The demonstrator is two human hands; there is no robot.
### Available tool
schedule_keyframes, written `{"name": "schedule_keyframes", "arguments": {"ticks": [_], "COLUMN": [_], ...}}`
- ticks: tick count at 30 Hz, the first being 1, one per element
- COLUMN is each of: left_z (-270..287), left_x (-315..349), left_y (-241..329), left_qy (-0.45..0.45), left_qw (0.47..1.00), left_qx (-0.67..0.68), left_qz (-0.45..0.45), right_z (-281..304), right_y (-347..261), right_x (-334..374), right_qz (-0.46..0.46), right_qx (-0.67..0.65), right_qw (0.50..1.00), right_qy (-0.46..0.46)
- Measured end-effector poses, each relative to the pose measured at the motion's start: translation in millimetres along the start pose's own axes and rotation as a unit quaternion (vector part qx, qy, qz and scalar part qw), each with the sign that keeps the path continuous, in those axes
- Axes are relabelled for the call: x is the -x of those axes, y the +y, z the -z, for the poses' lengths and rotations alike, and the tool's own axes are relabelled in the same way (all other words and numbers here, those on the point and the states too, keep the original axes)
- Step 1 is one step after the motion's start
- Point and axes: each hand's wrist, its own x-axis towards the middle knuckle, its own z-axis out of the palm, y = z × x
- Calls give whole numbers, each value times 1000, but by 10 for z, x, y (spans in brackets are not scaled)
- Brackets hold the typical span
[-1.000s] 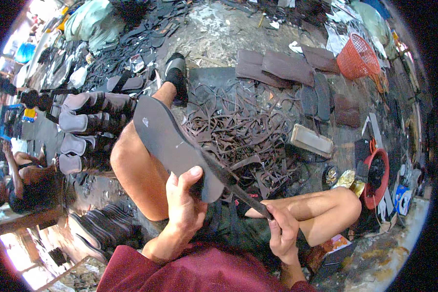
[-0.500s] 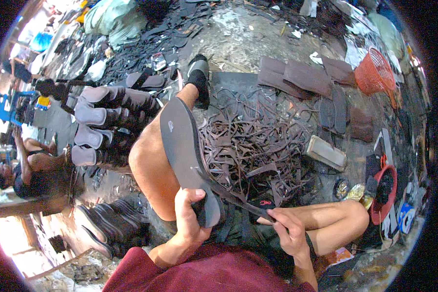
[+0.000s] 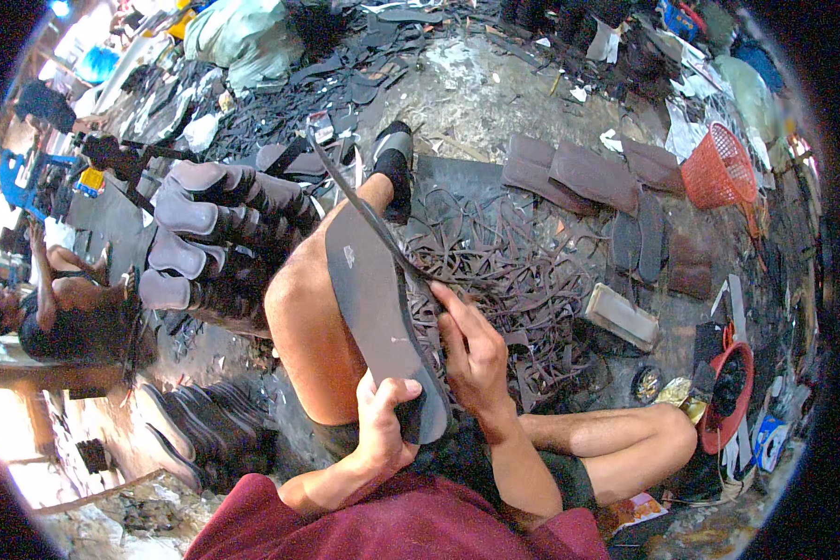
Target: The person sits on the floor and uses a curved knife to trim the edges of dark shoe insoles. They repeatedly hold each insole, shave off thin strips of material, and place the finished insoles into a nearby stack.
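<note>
My left hand grips a grey shoe sole by its heel end, thumb on top. The sole stands tilted over my lap, its rounded toe end pointing away from me. At the sole's right edge, my right hand is closed on a long dark strip. Past my fingers the strip runs up across the toe end of the sole, its free tip sticking out to the upper left. Whether it is still joined to the sole I cannot tell. Beneath lies a tangled heap of dark strips.
Stacked grey soles stand at left, with a row of dark soles nearer. Brown sheets, a red basket, a pale block and a red bowl are at right. A person sits far left.
My right hand has moved up and left, from near my thigh to the sole's edge. The strip, earlier stretched toward my right thigh, now points up and left past the toe end.
</note>
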Motion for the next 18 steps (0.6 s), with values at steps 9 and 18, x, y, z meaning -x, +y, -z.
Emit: {"name": "schedule_keyframes", "arguments": {"ticks": [9,18], "left_z": [101,424], "left_x": [-42,-96], "left_y": [5,179], "left_qy": [-79,-383], "left_qw": [986,893], "left_qx": [34,-230], "left_qz": [-140,-49], "right_z": [166,495], "right_y": [-288,-600], "right_x": [-465,-545], "right_qz": [-138,-100], "right_qx": [-347,-340], "right_qw": [928,933], "right_qy": [-15,60]}}
